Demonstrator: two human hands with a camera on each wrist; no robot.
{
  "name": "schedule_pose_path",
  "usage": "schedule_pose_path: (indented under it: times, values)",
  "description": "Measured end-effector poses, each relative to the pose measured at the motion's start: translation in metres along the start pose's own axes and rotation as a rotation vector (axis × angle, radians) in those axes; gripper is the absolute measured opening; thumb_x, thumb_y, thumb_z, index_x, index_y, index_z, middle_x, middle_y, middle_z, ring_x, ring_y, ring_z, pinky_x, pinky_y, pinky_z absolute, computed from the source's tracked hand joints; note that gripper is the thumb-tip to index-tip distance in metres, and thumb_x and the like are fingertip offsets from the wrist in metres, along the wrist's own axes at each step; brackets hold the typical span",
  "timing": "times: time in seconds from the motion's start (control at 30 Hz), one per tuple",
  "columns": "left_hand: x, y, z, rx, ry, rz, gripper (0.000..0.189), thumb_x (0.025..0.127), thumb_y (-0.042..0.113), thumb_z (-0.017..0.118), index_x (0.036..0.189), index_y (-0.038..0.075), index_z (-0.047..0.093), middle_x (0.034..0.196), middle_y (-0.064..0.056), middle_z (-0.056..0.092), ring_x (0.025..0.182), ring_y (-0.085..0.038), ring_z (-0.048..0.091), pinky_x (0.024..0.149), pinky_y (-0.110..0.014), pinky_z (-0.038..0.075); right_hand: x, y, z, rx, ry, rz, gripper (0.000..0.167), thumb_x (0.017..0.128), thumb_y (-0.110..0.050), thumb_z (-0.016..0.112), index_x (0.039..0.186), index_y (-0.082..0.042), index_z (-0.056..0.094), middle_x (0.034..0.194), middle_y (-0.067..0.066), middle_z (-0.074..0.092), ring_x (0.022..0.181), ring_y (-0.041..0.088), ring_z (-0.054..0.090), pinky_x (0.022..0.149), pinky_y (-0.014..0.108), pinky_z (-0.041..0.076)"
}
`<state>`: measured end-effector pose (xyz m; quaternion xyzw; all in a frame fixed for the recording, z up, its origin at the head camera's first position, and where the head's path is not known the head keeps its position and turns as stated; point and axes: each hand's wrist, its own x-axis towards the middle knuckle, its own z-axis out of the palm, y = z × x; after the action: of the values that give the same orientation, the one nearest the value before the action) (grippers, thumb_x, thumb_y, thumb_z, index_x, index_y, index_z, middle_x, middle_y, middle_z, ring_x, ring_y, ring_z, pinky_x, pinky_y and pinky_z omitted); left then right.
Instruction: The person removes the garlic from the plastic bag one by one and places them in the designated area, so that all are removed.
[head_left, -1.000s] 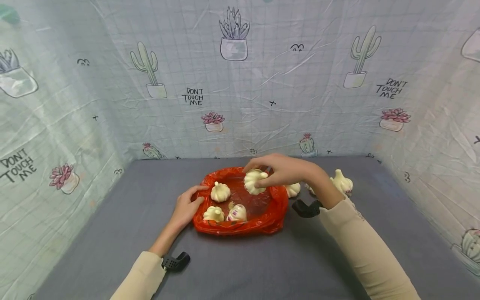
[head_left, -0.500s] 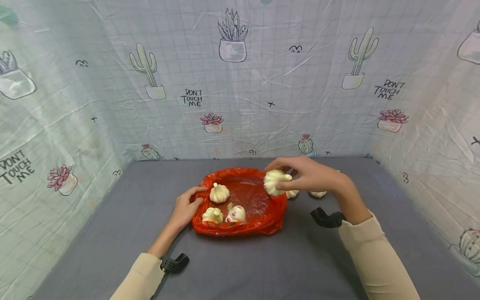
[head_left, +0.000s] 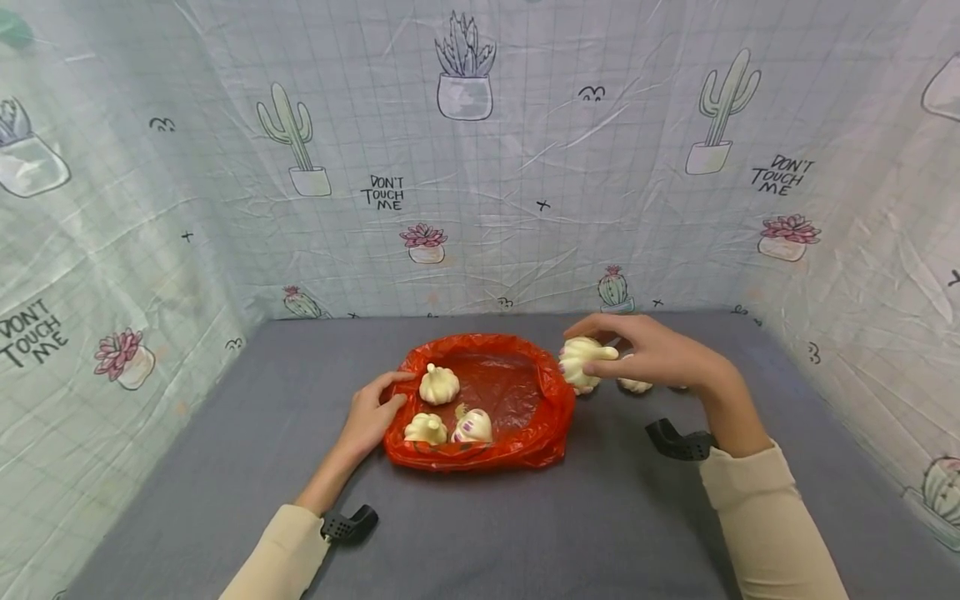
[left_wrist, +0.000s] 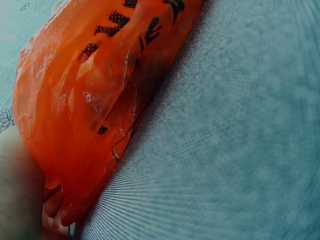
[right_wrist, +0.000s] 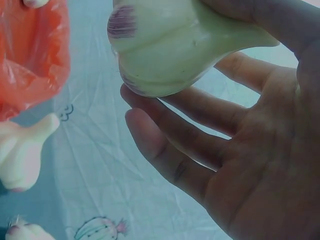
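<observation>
My right hand [head_left: 660, 354] pinches a cream garlic bulb [head_left: 579, 360] between thumb and fingers, just off the right rim of the red plastic bag [head_left: 557, 412]. Purple streaks show on this bulb in the right wrist view, its stem pointing toward the palm. The bag lies with its mouth spread wide. Three bulbs are inside it: one garlic bulb [head_left: 438, 385] toward the back left, another bulb [head_left: 426, 427] at the front left, and a purple-marked bulb [head_left: 472, 427] beside that. At the bag's left edge, my left hand [head_left: 371, 419] grips the plastic.
More garlic stands on the grey tabletop [head_left: 480, 533] right of the bag; one bulb [head_left: 636, 386] shows partly below the right hand. Two loose bulbs appear in the right wrist view, including a long-stemmed bulb [right_wrist: 22, 152]. A cactus-print curtain [head_left: 495, 208] surrounds the table.
My right hand has carried the garlic bulb rightward, from over the bag's mouth to just outside its right rim. The left hand and the bag have stayed put.
</observation>
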<state>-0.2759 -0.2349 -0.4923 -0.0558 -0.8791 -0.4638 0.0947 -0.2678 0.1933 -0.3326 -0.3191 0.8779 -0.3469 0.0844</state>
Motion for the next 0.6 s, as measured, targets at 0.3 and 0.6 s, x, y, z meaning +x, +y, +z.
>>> schedule_pose_path:
  times: [0.3,0.6]
  values:
    - [-0.001,-0.001,0.002,-0.022,0.000,-0.001,0.035,0.099,0.009,0.061,0.131,0.018,0.070,0.141,-0.011,0.065,0.135,-0.030,0.057,0.109,-0.049,0.046,-0.004,0.013,-0.004,0.028,0.002,0.011,0.041,0.096,-0.031,0.073,0.135,-0.027,0.063,0.120,-0.002,0.068,0.104,0.025,0.062,0.086,0.038,0.054]
    - [0.001,-0.002,0.002,-0.006,-0.002,0.003,0.037,0.098,0.008,0.060,0.132,0.018,0.069,0.140,-0.012,0.065,0.132,-0.030,0.059,0.107,-0.049,0.047,-0.009,0.022,-0.006,0.072,0.000,0.020,0.041,0.097,-0.028,0.072,0.136,-0.021,0.062,0.122,0.002,0.068,0.101,0.021,0.064,0.083,0.034,0.056]
